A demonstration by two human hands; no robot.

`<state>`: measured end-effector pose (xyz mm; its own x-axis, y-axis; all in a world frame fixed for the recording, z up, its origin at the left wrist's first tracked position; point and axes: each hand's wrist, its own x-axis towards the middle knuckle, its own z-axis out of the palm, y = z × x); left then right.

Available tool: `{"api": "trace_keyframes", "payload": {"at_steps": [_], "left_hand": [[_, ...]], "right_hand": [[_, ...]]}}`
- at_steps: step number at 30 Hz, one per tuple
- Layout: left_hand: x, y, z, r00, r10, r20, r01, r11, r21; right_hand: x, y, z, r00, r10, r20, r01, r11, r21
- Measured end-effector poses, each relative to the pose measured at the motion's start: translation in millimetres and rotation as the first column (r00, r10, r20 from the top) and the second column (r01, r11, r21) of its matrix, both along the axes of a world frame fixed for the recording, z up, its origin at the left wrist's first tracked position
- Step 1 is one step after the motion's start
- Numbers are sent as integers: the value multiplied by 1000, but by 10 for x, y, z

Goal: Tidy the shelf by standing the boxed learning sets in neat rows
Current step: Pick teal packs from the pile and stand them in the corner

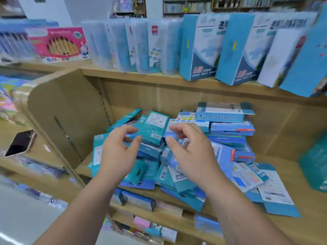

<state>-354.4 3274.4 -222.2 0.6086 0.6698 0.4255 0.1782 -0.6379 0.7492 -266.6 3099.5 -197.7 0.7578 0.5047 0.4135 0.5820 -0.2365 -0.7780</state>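
ok so middle shelf (290, 172) is a total mess rn, big heap of boxed learning sets (177, 174) lying flat and overlapping every which way, teal + blue ones mixed, some hanging over the front edge. only semi-tidy bit is a flat stack of blue boxes (230, 128) at the back right w/ one lighter box on top. one teal box (153, 129) is up on end in the middle of the heap, tilted a bit, printed side facing the cam, and both hands are around it. left hand (120, 151) is on its left side, fingers curled, thumb tip right at the box's lower left edge. looks like touching, but it's blurry so can't tell if it's an actual pinch or not. right hand (192, 152) is just to the right of the box, fingers loosely curled, thumb apart from the others, not gripping anything afaict. top shelf behind has tall blue boxes (200, 48) standing and leaning, a row of clear cases (132, 45) left of them, and a pink box (62, 43) further left. wooden divider (58, 110) closes off the left end of the shelf, and past it there's a phone (20, 144) lying face up on the next shelf over. lower shelf has more boxes but too blurry to say much.
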Motion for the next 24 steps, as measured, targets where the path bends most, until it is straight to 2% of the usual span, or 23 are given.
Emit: {"api": "trace_keyframes", "payload": {"at_steps": [3, 6, 9, 11, 14, 16, 18, 21, 24], "left_hand": [[-132, 656, -180, 978, 40, -204, -45, 999, -19], [-288, 1166, -388, 922, -7, -386, 22, 999, 37], [-471, 1520, -557, 848, -114, -517, 168, 984, 58], [-581, 1677, -702, 763, -190, -617, 305, 948, 85], [-673, 1835, -849, 633, -243, -735, 471, 875, 116], [-686, 1908, -855, 574, -224, -788, 538, 828, 157], [-667, 1990, -846, 556, -203, -806, 587, 783, 208], [-587, 2113, -794, 553, -164, -817, 626, 729, 277], [-472, 2174, -670, 543, -150, -826, 664, 678, 314]], "right_hand": [[-161, 524, -73, 998, 14, -58, -19, 997, -79], [-287, 953, -207, 996, 27, -88, -40, 988, -148], [-316, 1230, -353, 990, -85, 109, 115, 943, -311], [-294, 1352, -386, 953, -178, 246, 257, 902, -346], [-204, 1495, -406, 937, -207, 282, 325, 815, -479], [-115, 1551, -409, 955, -197, 220, 292, 744, -601], [-45, 1584, -409, 960, -198, 197, 279, 695, -663], [3, 1615, -415, 946, -200, 256, 323, 660, -678], [34, 1607, -406, 933, -192, 305, 352, 674, -650]]}}
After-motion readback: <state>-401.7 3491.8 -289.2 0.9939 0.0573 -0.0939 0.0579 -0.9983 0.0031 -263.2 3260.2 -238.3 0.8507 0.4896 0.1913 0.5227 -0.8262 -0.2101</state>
